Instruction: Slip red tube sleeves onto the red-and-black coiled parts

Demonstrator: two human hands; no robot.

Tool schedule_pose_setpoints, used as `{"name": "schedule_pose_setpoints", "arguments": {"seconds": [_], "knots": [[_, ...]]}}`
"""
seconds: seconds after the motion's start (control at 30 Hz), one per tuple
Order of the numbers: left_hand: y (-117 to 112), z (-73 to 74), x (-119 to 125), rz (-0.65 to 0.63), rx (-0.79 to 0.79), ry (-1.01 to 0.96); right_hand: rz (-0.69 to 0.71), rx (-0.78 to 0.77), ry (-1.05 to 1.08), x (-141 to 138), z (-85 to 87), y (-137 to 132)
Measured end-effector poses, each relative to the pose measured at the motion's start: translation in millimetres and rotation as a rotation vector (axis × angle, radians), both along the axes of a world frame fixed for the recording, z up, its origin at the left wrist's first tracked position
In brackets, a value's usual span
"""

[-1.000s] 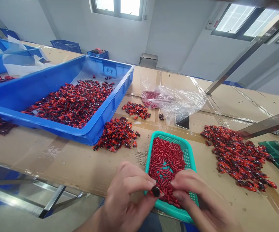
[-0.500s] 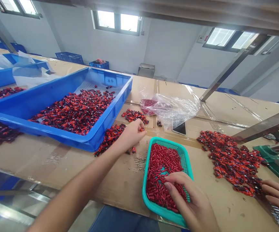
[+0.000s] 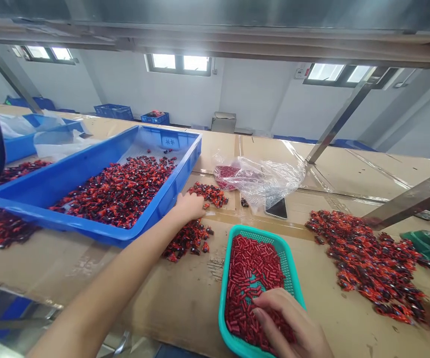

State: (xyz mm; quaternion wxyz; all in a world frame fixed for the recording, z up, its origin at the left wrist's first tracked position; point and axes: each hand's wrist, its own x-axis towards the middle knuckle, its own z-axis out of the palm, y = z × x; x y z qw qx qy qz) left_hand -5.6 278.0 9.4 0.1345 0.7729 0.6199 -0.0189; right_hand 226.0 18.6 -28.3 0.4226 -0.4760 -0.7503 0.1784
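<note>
Head view: left hand (image 3: 190,205) out by the blue tray (image 3: 173,186), right hand (image 3: 293,318) over a green basket (image 3: 222,308) of little red tubes (image 3: 252,258).
So the left one's at the back edge of a red-and-black pile (image 3: 187,241) on the counter (image 3: 185,298), fingers turned away from me, so can't tell if they've got anything. Right thumb and index are nearly together above the tubes, narrow gap, can't tell if there's one pinched. Phone (image 3: 276,208) and plastic bag (image 3: 274,179) sit behind the basket, bigger pile (image 3: 364,258) off right.
</note>
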Motion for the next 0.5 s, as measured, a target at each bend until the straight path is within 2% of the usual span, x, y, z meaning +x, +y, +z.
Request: {"name": "schedule_pose_setpoints", "arguments": {"seconds": [0.2,0.5], "knots": [[-28.4,-12.3,-5.0,-0.052,0.031,0.174,0.034,0.033,-0.005,0.2,-5.1,2.6],[-81.0,-20.8,-9.9,-0.153,0.146,0.253,0.042,0.043,-0.034,-0.4,-9.1,3.0]]}}
